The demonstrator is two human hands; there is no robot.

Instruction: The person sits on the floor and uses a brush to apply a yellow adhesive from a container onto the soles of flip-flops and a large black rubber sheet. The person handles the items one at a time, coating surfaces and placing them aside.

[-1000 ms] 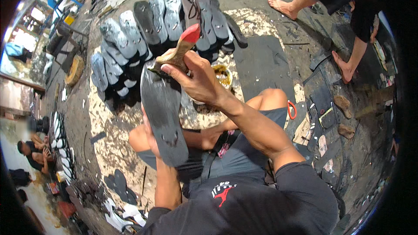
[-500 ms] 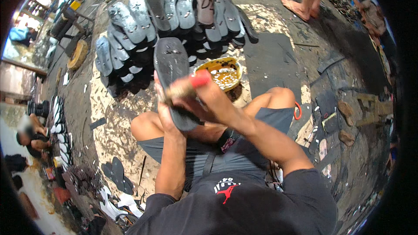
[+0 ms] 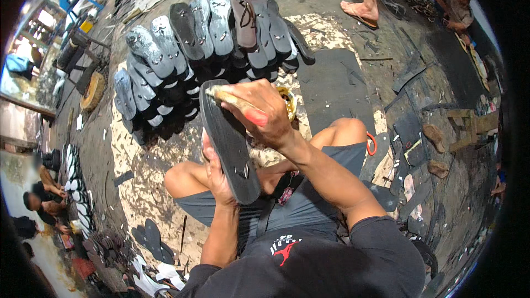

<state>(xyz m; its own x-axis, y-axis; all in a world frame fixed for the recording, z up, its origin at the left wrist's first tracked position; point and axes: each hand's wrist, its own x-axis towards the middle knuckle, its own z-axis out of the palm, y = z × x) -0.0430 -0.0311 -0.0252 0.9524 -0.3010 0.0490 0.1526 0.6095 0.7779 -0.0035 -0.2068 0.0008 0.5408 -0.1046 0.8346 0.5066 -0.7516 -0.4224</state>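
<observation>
While a black rubber sandal sole (image 3: 229, 142) is held upright over the lap, its lower half is gripped from behind by the left hand (image 3: 216, 172), fingers curled around its edge. A wooden-handled brush with a red end (image 3: 236, 103) is clasped in the closed right hand (image 3: 264, 115), and its tip is laid against the upper end of the sole. Just behind the right hand, a small tin of yellowish glue (image 3: 288, 105) is seen on the floor (image 3: 342, 85). Farther off, rows of grey and black sandal soles (image 3: 187, 49) are fanned out overlapping. A bystander's sandalled foot (image 3: 359, 14) is planted well apart near the top edge.
</observation>
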